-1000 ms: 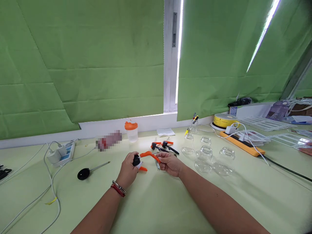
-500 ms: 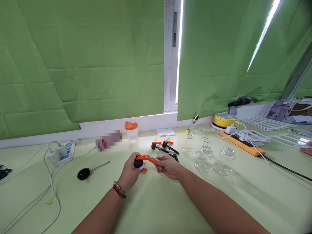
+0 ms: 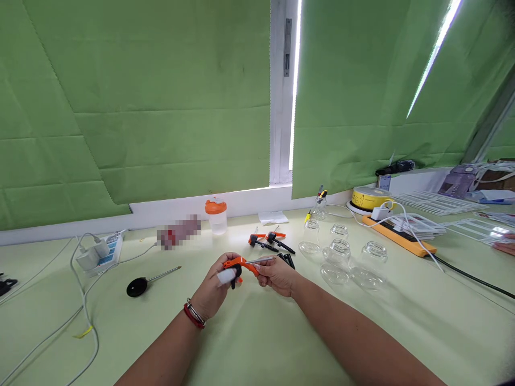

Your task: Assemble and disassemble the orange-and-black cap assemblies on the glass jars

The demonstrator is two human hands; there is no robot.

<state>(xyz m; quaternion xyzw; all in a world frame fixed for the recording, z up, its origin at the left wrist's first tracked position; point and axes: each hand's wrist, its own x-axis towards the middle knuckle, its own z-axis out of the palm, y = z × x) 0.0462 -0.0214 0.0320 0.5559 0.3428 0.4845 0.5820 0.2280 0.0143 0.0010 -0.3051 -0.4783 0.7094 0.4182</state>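
My left hand (image 3: 216, 285) is closed around a small assembly of orange, black and white plastic parts (image 3: 241, 262), its white piece facing me. My right hand (image 3: 277, 274) pinches the end of the orange arm, together with a thin metal rod (image 3: 259, 260) that lies across it. How the rod joins the assembly, I cannot tell. Beyond my hands lie two similar orange-and-black pieces with metal rods (image 3: 263, 241) (image 3: 280, 239). Small black parts (image 3: 286, 261) sit just behind my right hand. On the left rests a black disc (image 3: 137, 287) with a metal shaft.
Several clear jars (image 3: 336, 265) stand to the right. A clear cup with an orange lid (image 3: 216, 216) is at the back. White cables (image 3: 94, 327) and a power strip (image 3: 108, 254) lie left; an orange power strip (image 3: 398, 236) and yellow round tin (image 3: 370, 198) are right.
My left hand has turned the assembly, so its white piece now shows in front of the black part. The right hand keeps its pinch in nearly the same place.
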